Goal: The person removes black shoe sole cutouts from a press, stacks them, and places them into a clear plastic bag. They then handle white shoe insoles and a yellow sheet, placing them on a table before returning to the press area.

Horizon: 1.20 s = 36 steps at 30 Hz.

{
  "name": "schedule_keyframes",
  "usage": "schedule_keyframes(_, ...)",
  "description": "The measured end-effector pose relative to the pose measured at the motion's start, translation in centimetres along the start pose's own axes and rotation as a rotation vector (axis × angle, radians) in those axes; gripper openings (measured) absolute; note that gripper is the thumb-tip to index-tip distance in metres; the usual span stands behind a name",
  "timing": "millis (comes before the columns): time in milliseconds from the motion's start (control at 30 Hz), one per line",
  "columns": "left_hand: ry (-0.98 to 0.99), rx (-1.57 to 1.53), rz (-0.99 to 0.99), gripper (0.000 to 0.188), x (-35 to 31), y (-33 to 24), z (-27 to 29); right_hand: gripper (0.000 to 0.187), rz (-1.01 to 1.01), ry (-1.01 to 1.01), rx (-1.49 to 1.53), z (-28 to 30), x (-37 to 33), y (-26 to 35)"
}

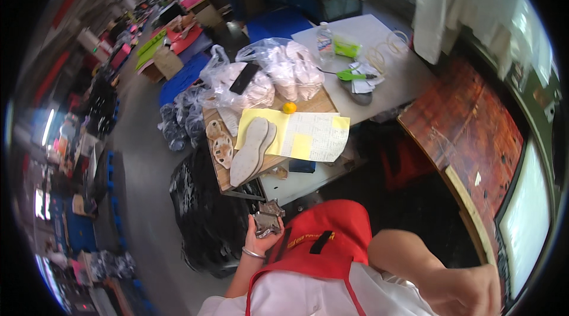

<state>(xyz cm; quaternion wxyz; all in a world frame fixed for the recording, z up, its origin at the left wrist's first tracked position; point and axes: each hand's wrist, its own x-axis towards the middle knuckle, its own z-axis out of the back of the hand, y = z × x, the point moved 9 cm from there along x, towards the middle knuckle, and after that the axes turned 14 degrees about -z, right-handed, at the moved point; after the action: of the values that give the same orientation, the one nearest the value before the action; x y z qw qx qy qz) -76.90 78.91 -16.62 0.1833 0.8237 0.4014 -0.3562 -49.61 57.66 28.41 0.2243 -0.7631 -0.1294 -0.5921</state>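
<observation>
My left hand (259, 241), a bangle on its wrist, is closed on a dark grey metal piece with notched edges (268, 219); its exact kind does not show. It is held in front of a small wooden table (227, 183). My right hand (474, 290) is at the lower right, beside the end of a reddish-brown board (468, 138). Its fingers look curled in, and whatever they may hold is hidden. On the wooden table lie white shoe soles (253, 151), a brown-and-white sole-shaped piece (220, 143) and yellow and white papers (314, 135).
Clear plastic bags of pale pieces (281, 70), a black phone (243, 79) and an orange fruit (289, 108) sit at the table's back. A grey table (391, 88) carries a bottle (324, 43) and a green cutter (354, 75). Black sacks (204, 215) stand to the left.
</observation>
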Motion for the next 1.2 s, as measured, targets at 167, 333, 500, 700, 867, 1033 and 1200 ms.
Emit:
schedule_keyframes(167,-0.039,0.027,0.027,0.065,-1.6,1.0,2.2,0.022,-1.156,-0.748,-0.446,9.2,-16.7,-3.8)
schedule_keyframes(333,-0.034,-0.021,0.088,0.058,-0.5,-0.1,4.7,0.032,-2.306,-0.643,-1.177,9.3,-41.7,1.5)
schedule_keyframes(500,-0.389,0.402,0.104,0.069,6.2,-3.7,13.5,0.042,-2.437,-0.093,-1.306,-1.3,-51.3,5.1)
schedule_keyframes(700,-0.44,0.936,0.147,0.049,18.1,-8.4,23.4,0.033,-2.663,-0.845,-1.117,-7.0,-57.9,6.1)
schedule_keyframes(867,-0.499,1.636,-0.377,0.056,29.4,-16.5,22.9,0.027,-2.78,-1.224,-1.026,-13.1,-60.2,9.1)
schedule_keyframes(1033,-0.508,2.032,-0.488,0.105,32.8,-20.4,20.4,0.02,-2.732,-1.453,-1.067,-15.8,-61.8,11.5)
schedule_keyframes(1200,0.223,2.218,0.522,0.056,22.3,-9.3,29.8,0.019,-2.714,-1.478,-1.044,-14.4,-63.2,12.4)
